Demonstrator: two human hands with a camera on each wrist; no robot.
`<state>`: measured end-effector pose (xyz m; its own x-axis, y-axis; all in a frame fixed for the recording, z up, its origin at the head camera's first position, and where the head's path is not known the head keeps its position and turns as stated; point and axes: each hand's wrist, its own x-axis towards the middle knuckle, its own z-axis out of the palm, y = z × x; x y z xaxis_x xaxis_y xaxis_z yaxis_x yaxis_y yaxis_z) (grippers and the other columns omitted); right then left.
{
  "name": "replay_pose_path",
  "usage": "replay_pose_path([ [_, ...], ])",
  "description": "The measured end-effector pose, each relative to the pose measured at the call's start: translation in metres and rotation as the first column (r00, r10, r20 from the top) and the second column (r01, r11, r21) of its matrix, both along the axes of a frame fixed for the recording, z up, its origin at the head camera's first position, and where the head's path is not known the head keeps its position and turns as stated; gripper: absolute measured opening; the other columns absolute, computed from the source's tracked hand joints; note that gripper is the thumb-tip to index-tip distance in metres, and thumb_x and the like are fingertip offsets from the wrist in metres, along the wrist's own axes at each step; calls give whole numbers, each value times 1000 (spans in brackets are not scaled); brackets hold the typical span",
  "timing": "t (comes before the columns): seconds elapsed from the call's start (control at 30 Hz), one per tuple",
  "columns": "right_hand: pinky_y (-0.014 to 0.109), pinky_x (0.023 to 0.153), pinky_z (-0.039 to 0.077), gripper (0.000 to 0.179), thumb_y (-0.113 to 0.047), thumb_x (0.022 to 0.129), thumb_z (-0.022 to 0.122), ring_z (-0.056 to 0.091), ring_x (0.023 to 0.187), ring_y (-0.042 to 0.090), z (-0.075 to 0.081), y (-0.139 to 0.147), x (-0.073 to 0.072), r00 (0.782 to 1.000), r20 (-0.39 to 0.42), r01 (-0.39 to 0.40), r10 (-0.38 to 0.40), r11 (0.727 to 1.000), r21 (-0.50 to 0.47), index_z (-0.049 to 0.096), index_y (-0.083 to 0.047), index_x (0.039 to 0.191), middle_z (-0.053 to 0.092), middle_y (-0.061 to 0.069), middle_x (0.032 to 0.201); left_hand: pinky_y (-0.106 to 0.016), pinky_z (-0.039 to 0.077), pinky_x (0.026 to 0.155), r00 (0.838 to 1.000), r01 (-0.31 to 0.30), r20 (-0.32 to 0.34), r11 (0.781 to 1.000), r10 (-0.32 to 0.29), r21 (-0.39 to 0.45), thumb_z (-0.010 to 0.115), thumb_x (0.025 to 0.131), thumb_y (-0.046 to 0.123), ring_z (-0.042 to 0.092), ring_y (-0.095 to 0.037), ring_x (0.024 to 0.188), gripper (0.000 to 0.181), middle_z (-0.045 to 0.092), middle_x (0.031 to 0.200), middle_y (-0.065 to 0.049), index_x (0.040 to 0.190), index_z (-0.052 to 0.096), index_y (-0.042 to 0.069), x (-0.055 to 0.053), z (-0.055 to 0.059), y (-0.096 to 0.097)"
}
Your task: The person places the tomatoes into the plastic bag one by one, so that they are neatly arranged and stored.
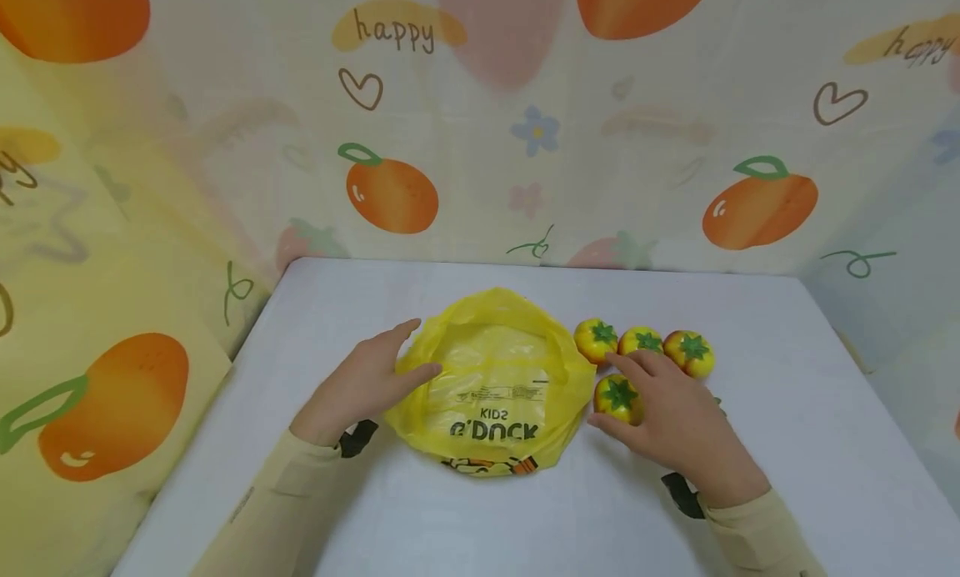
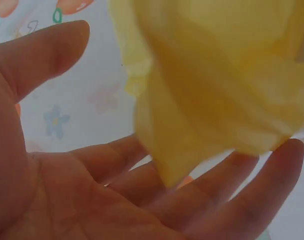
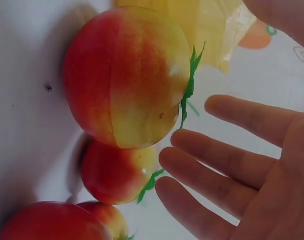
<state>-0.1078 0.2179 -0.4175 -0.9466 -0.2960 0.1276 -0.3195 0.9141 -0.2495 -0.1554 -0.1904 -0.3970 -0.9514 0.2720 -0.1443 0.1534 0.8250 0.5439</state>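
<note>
A yellow plastic bag (image 1: 491, 356) printed "KIDS" and "DUCK" lies on the white table with its mouth spread open. My left hand (image 1: 360, 389) is at the bag's left side, thumb and fingers apart, its thumb overlapping the rim. In the left wrist view a fold of the bag (image 2: 217, 105) hangs in front of the spread fingers. My right hand (image 1: 678, 423) reaches over several red-and-yellow, tomato-like toy fruits with green leafy tops. Nearest its thumb is one toy fruit (image 1: 617, 399); in the right wrist view the straight fingertips stand close to that fruit (image 3: 126, 77), not gripping it.
Behind it, in a row right of the bag, sit three more fruits, the outer one (image 1: 688, 354) farthest right. A green leaf tip shows past the right hand. Fruit-printed cloth (image 1: 465, 143) hangs behind the white table (image 1: 465, 527) and along its sides.
</note>
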Motion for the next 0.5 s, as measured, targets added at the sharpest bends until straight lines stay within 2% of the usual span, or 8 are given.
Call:
replay_pose_path([
  [0.23,57,88,62,80,-62,85,85,66,117,32,-3,-3,-1,1000,-3,-3,3,1000,18,65,-14,145,68,13,134,-60,46,119,992,-58,115,998,57,8,65,103,57,58,-39,145,83,57,159,-20,164,41,7,-5,-8,2],
  [0.4,56,90,62,77,-58,85,87,66,114,32,-5,-7,-2,999,32,2,-2,1000,27,66,-14,144,68,14,132,-59,47,118,989,-68,131,998,68,-4,64,105,51,61,-36,140,76,61,155,-19,161,46,4,-7,-12,3],
  [0.5,58,93,61,77,-54,84,89,65,116,34,-7,-8,-2,998,56,14,-17,999,37,65,-13,145,67,15,134,-59,46,119,989,-69,127,998,70,-10,61,107,48,59,-38,143,72,59,157,-20,161,46,3,-7,-13,3],
])
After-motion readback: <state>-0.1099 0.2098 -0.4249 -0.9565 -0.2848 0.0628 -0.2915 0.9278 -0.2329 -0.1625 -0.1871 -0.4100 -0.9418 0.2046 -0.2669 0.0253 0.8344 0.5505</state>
